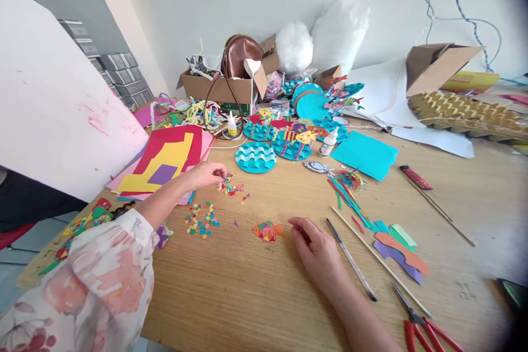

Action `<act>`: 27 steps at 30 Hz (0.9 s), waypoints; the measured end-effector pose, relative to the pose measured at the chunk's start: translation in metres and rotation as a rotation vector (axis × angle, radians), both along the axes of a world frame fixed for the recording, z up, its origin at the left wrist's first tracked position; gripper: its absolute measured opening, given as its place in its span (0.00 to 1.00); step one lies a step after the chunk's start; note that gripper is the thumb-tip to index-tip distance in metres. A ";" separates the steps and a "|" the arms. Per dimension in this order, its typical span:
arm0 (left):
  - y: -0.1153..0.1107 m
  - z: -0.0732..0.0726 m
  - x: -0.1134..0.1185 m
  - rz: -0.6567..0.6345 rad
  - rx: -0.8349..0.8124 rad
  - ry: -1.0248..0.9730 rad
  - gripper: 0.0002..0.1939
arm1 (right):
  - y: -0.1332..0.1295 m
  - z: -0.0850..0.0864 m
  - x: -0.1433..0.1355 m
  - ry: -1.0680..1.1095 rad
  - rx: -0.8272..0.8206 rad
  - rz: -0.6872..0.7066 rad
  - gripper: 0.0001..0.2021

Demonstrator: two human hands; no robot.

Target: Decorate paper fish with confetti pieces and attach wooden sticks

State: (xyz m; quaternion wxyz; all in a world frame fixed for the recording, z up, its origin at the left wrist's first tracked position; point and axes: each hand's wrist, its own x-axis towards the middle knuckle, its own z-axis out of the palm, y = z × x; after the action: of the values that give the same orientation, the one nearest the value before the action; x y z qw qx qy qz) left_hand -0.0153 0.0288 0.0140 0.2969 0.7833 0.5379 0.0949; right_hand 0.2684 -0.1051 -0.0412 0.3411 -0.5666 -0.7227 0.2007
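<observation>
Nearest, red-handled scissors (421, 322) lie to the right of the orange-tailed paper fish (266, 231), which rests flat on the wooden table (247, 297). Just beside its tail, the right hand (315, 245) is loosely open. Left of the fish sit round paper dots (202, 221). Beyond it, to the left, the left hand (206, 174) pinches its fingertips together at some colored scraps (231, 189); I can't tell if it grips one. Farther behind the fish lies a wavy-striped blue disc (256, 158).
</observation>
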 end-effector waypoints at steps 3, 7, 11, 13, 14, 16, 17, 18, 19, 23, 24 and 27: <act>-0.004 0.000 0.004 0.004 -0.030 -0.062 0.06 | 0.000 0.000 -0.001 0.008 -0.026 -0.006 0.11; -0.015 0.005 0.014 0.013 -0.062 -0.129 0.07 | -0.002 0.012 -0.006 0.044 -0.053 -0.012 0.10; -0.036 0.013 0.030 0.043 -0.216 -0.360 0.09 | -0.004 0.043 -0.016 0.098 -0.113 0.003 0.08; -0.046 0.014 0.040 0.067 -0.309 -0.469 0.09 | 0.000 0.057 -0.023 0.108 -0.119 0.008 0.07; -0.050 0.014 0.045 0.071 -0.342 -0.504 0.09 | 0.004 0.061 -0.026 0.115 -0.104 0.005 0.07; -0.055 0.012 0.053 0.059 -0.378 -0.533 0.09 | 0.012 0.065 -0.033 0.110 -0.072 0.023 0.07; -0.056 0.011 0.057 0.045 -0.382 -0.525 0.08 | 0.016 0.065 -0.035 0.102 -0.066 0.037 0.07; -0.057 0.010 0.060 0.031 -0.377 -0.506 0.08 | 0.019 0.064 -0.038 0.094 -0.065 0.052 0.07; -0.057 0.009 0.063 0.021 -0.366 -0.481 0.07 | 0.023 0.062 -0.040 0.086 -0.065 0.065 0.07; -0.059 0.009 0.072 0.019 -0.311 -0.384 0.06 | 0.030 0.057 -0.044 0.063 -0.076 0.092 0.06; -0.059 0.009 0.073 0.017 -0.301 -0.367 0.05 | 0.031 0.056 -0.044 0.062 -0.078 0.097 0.05; -0.061 0.009 0.078 0.000 -0.279 -0.335 0.05 | 0.032 0.055 -0.043 0.055 -0.097 0.122 0.05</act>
State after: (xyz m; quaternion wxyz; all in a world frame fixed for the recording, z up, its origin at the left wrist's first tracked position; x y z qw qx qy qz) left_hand 0.0627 -0.0321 0.0232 0.4876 0.7079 0.4890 0.1486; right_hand 0.2249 -0.0733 0.0136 0.3201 -0.5317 -0.7357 0.2714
